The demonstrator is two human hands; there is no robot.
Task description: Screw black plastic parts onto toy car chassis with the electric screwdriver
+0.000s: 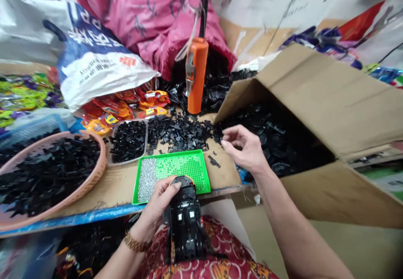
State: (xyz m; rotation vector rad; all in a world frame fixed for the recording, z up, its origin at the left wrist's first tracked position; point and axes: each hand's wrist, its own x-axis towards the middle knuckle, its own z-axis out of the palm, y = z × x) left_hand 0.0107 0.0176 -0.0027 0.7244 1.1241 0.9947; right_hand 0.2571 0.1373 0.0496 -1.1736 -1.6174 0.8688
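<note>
My left hand (162, 197) grips the front end of a black toy car underside (186, 220), with the thumb pressed on top. The car is tilted over my lap, and an orange edge shows at its front. My right hand (245, 148) hovers at the right end of a heap of small black plastic parts (185, 132). Its fingers are curved, with thumb and forefinger slightly apart and no held part visible. Just beyond the car lies a green tray (206, 178) with small silver screws (146, 178). One loose black part (214, 161) lies right of the tray.
An orange electric screwdriver (197, 75) hangs above the heap. At right stands an open cardboard box (302, 186) of black parts. A pink basket (100, 161) and a clear container (146, 138) hold black pieces at left. Orange car shells (154, 98) lie behind.
</note>
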